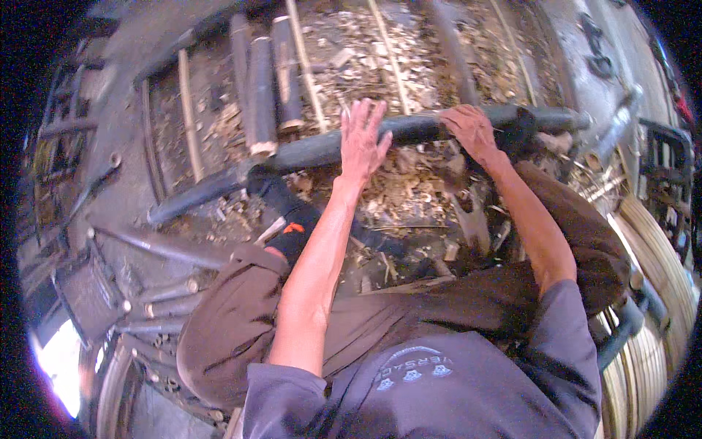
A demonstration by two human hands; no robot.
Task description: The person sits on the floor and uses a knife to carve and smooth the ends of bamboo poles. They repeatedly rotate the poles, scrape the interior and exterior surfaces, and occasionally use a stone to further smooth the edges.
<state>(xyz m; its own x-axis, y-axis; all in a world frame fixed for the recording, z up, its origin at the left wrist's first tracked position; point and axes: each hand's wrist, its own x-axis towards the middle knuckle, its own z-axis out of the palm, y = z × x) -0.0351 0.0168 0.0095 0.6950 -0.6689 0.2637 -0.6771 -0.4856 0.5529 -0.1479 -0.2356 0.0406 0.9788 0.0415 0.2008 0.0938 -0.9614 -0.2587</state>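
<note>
A long dark bamboo pole lies across the floor in front of me, from lower left to upper right. My left hand rests flat on its middle with the fingers spread and pointing away. My right hand is curled over the pole further right, gripping it. My left foot in a dark sock presses against the pole from below. My knees in brown trousers are bent to either side.
Wood chips and shavings cover the ground beyond the pole. Short dark bamboo sections and thin pale slats lie at the upper left. More dark poles lie at left. Pale bamboo strips are stacked at right.
</note>
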